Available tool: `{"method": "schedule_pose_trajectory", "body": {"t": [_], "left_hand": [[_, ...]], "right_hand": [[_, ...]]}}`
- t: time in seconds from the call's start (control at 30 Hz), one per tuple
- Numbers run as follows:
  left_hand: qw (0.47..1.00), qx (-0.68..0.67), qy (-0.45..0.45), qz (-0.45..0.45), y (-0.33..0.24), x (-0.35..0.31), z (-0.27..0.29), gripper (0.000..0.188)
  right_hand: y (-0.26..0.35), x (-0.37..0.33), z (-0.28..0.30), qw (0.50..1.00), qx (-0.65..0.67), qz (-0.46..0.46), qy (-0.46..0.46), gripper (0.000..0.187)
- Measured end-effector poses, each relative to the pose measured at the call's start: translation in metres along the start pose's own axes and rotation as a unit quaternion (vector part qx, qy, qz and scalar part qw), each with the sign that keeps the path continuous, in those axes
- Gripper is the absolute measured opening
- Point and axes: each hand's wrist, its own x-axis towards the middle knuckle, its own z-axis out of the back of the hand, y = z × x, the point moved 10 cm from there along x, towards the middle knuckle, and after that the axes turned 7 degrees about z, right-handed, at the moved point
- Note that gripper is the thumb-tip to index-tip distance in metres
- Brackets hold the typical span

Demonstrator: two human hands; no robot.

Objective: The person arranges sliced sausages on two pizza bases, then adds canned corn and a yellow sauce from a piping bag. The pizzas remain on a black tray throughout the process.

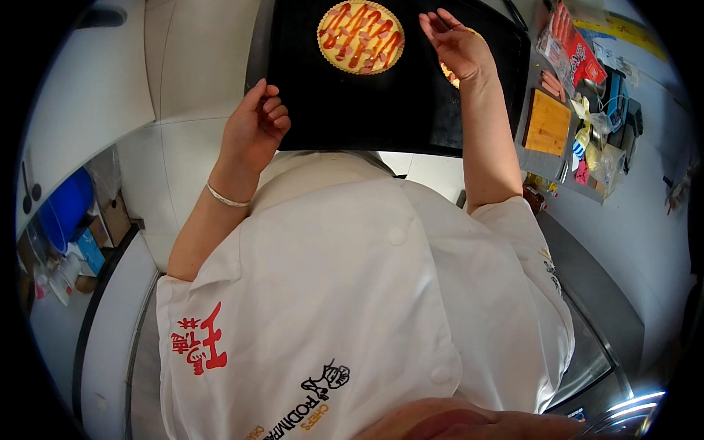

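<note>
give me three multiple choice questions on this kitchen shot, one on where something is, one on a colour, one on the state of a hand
1. Where does the round tart with sausage strips and red sauce stripes sit?
A. on the black rectangular baking tray
B. on the square wooden board
C. on the floor

2. What colour is the plastic tub at the far left?
A. green
B. blue
C. yellow

3. How is the right hand?
A. closed in a fist
B. gripping a knife
C. open, fingers spread, over the tray's right part

Answers: 1 A, the tart lies on the dark tray, near its top edge. 2 B, the tub is plainly blue. 3 C, the palm shows and holds nothing, while the left hand is at the tray's left edge.
</note>
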Motion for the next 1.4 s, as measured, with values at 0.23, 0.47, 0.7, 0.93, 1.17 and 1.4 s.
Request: {"method": "schedule_pose_trajectory", "body": {"t": [0.23,0.47,0.7,0.93,1.17,1.4], "left_hand": [[1.000,0.007,-0.003,0.003,0.001,0.000,-0.004,0.025],[1.000,0.021,-0.006,0.001,0.002,0.000,-0.007,0.025],[1.000,0.024,0.010,0.008,0.004,0.006,-0.009,0.025],[1.000,0.022,0.010,0.001,0.002,0.002,-0.006,0.026],[1.000,0.008,0.009,-0.003,0.000,0.004,0.000,0.025],[0.999,0.024,0.034,-0.001,0.000,0.005,-0.009,0.025]], "right_hand": [[-0.020,0.008,0.016,1.000,0.000,-0.011,0.030,0.025],[-0.022,0.019,0.010,0.965,-0.228,0.106,0.073,0.017],[-0.032,0.042,0.002,0.897,-0.375,0.216,0.088,0.014],[-0.019,0.006,-0.054,0.694,-0.589,0.402,0.094,0.014],[0.005,-0.040,-0.047,0.564,-0.660,0.492,0.073,0.018],[-0.020,-0.074,-0.039,0.535,-0.653,0.532,0.070,0.027]]}}
